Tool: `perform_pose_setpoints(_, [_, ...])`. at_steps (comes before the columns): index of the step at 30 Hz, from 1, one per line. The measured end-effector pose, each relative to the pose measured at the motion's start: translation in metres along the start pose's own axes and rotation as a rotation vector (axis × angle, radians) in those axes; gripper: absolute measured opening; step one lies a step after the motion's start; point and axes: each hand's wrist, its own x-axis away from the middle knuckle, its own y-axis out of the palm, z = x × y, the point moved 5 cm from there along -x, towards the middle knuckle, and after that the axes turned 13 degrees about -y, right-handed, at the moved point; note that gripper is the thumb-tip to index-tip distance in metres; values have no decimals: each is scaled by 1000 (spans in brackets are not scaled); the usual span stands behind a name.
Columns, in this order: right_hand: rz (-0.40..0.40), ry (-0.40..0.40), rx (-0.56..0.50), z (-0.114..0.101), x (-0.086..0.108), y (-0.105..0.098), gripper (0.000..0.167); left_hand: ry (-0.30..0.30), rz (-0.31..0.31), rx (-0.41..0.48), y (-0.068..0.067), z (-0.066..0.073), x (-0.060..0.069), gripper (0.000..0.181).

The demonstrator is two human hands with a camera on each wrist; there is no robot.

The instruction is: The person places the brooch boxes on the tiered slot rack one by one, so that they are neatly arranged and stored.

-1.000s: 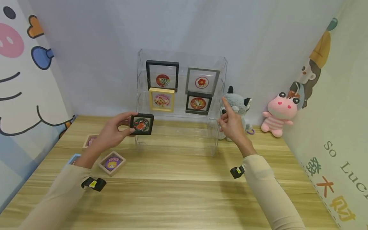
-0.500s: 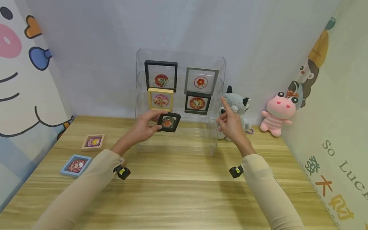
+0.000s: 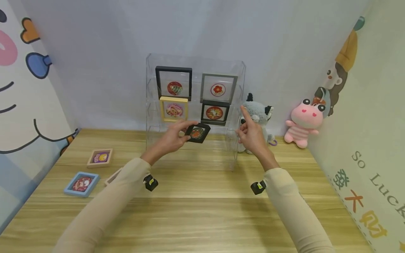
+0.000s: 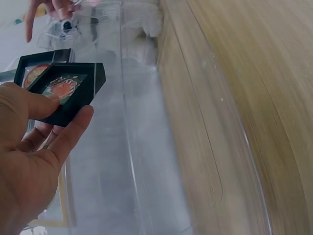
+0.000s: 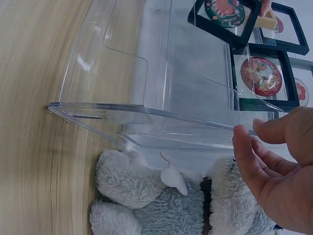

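The left hand (image 3: 172,136) has its grip, thumb on the face and fingers behind, pinching a small black picture frame (image 3: 198,133) with a red-and-green round picture. That frame is tilted and sits before the clear display stand (image 3: 196,63), below the second row; whether it touches the stand I cannot tell. The right hand (image 3: 254,136) is at the stand's right edge, index finger straight, the thumb and another fingertip by the clear side panel — whether that grip pinches the panel I cannot tell.

Four frames lean upright on the stand: a large black frame (image 3: 174,84) and a grey frame (image 3: 218,88) near its top edge, a yellow frame (image 3: 174,109) and a square black frame (image 3: 215,112) beneath them. Toward the left edge of the tabletop (image 3: 202,218) lie a pale wooden frame (image 3: 100,157), a blue frame (image 3: 82,183) and a third frame (image 3: 112,176) (partly hidden by the left sleeve). By the tabletop's back right corner sits a pink plush toy (image 3: 302,123) — a grey plush toy (image 3: 255,111) sits just beside the stand.
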Motion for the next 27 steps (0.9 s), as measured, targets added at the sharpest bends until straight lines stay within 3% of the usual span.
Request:
perform_pose_setpoints(7, [-1, -6, -5, 0, -1, 1, 83, 11, -4, -48, 7, -2, -6, 55])
perform_pose_setpoints(15, [0, -14, 2, 1, -1, 0, 83, 17, -6, -179, 12, -2, -6, 58])
perform_pose_setpoints(23, [9, -4, 7, 2, -1, 0, 84, 73, 155, -152, 22, -3, -2, 57])
perform_pose_setpoints(27, [5, 4, 8, 1, 0, 1, 85, 67, 198, -149, 27, -2, -1, 56])
